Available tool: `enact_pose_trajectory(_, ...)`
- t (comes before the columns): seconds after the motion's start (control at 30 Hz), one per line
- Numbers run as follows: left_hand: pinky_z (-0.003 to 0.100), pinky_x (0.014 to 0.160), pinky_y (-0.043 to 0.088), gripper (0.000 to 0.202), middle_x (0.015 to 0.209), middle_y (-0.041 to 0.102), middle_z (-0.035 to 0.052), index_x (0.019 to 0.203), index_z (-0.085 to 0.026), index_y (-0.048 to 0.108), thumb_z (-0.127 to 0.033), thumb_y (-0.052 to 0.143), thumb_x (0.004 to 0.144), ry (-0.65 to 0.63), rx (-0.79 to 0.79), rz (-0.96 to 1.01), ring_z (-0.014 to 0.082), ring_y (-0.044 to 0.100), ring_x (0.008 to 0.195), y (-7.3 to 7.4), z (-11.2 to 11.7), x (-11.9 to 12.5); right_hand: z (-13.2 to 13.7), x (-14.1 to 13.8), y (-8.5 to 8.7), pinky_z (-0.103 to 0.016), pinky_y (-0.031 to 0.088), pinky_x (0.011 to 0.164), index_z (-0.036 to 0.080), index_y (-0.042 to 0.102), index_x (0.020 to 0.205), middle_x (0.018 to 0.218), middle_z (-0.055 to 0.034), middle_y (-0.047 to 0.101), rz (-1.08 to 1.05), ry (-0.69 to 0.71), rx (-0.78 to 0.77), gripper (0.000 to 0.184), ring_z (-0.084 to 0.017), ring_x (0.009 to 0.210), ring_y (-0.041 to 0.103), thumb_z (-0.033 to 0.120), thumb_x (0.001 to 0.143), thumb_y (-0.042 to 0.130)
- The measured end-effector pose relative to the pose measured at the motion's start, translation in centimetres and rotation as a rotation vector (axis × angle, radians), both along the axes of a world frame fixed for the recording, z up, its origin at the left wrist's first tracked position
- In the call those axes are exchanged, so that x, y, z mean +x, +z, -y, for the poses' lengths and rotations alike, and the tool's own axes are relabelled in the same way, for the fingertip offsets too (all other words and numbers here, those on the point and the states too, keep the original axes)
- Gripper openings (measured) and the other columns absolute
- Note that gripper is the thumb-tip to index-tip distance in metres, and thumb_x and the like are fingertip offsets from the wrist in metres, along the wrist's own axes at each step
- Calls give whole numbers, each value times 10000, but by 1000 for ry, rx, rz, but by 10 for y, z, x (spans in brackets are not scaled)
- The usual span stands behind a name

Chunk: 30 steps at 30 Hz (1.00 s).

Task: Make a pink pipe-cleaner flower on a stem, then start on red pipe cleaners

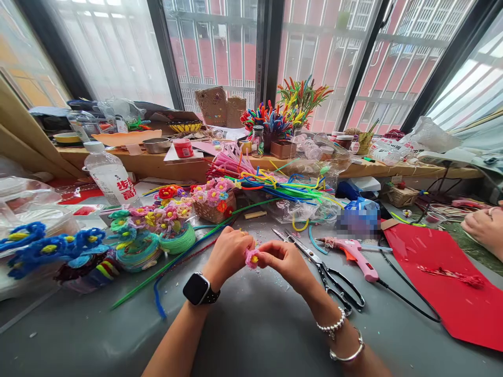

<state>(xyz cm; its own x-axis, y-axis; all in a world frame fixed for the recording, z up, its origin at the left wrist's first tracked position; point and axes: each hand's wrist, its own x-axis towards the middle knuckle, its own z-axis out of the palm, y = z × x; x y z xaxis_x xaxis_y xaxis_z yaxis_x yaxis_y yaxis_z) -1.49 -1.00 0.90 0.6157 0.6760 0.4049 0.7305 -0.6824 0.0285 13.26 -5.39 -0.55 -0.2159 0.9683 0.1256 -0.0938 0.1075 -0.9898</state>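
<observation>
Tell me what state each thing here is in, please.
Left hand: pinching the flower.
Right hand: pinching it too.
Scissors: lying flat, blades nearly shut.
Glue gun: on its side, cord attached.
Bottle: upright, capped.
Red sheet: lying flat.

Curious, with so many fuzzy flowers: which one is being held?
The small pink flower with a yellow centre, pinched between left hand and right hand; the other flowers lie on the table.
</observation>
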Motion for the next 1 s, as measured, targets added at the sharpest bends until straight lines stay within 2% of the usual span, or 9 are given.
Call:
enact_pose_trajectory(0.17, 390, 851, 324, 112, 972, 583, 68, 821, -190, 539, -171, 488, 723, 102, 284, 398, 209, 490, 950, 1, -1, -1, -1, -3, -5, -253, 458, 606, 155, 620, 760, 686, -20, 642, -123, -225, 53, 177, -118, 619, 569, 319, 700, 591)
enact_pose_trajectory(0.27, 346, 821, 374, 183, 979, 563, 72, 912, -182, 517, -211, 497, 733, 96, 227, 728, 189, 502, 925, 1, 0, -1, -3, -2, -6, -252, 468, 623, 173, 612, 779, 741, -13, 647, -271, -356, 38, 162, -120, 665, 578, 315, 704, 589)
enact_pose_trajectory(0.33, 290, 703, 417, 161, 860, 585, 61, 859, -166, 542, -267, 474, 753, 104, -28, 909, 162, 535, 773, 2, 1, 2, -3, -4, -6, -248, 471, 628, 181, 609, 774, 741, -3, 641, -343, -364, 21, 146, -117, 673, 580, 307, 701, 595)
enact_pose_trajectory(0.4, 252, 595, 413, 227, 718, 592, 44, 765, -150, 574, -334, 440, 769, 27, -465, 973, 141, 530, 647, 3, 2, 5, -3, -6, -6, -247, 472, 629, 181, 609, 771, 732, 1, 634, -367, -340, 17, 137, -117, 675, 579, 299, 703, 596)
enact_pose_trajectory(0.5, 222, 558, 384, 261, 643, 578, 27, 679, -135, 601, -363, 490, 736, -95, -874, 1025, 122, 504, 605, 5, 2, 8, -2, -10, -8, -249, 471, 617, 172, 611, 778, 736, -8, 628, -327, -323, 40, 141, -119, 669, 572, 295, 713, 586)
enact_pose_trajectory(0.73, 210, 608, 373, 144, 629, 564, -7, 678, -144, 615, -287, 600, 668, -175, -1103, 1259, 88, 482, 605, 6, 1, 3, 0, -15, -9, -235, 456, 581, 172, 618, 780, 720, -10, 583, -64, -355, 194, 154, -107, 618, 533, 306, 737, 555)
enact_pose_trajectory(0.87, 197, 624, 381, 109, 628, 586, -15, 676, -146, 617, -248, 628, 639, -164, -1045, 1456, 77, 501, 610, 9, -3, -4, -16, -14, -7, -252, 477, 592, 161, 582, 857, 779, -31, 603, 116, -334, 218, 214, -125, 645, 558, 336, 767, 502)
enact_pose_trajectory(0.93, 195, 643, 390, 123, 681, 620, 3, 683, -140, 624, -243, 643, 618, -116, -955, 1586, 84, 524, 643, 12, -5, -11, -36, -12, -6, -247, 478, 619, 149, 565, 874, 812, -43, 610, 366, -379, 268, 209, -124, 663, 567, 314, 790, 468)
enact_pose_trajectory(1.0, 194, 641, 400, 142, 720, 641, 16, 687, -139, 623, -237, 661, 592, -67, -905, 1696, 88, 540, 661, 14, -8, -17, -61, -11, -5, -226, 460, 697, 141, 569, 881, 866, -56, 606, 814, -401, 352, 180, -118, 739, 567, 233, 811, 431)
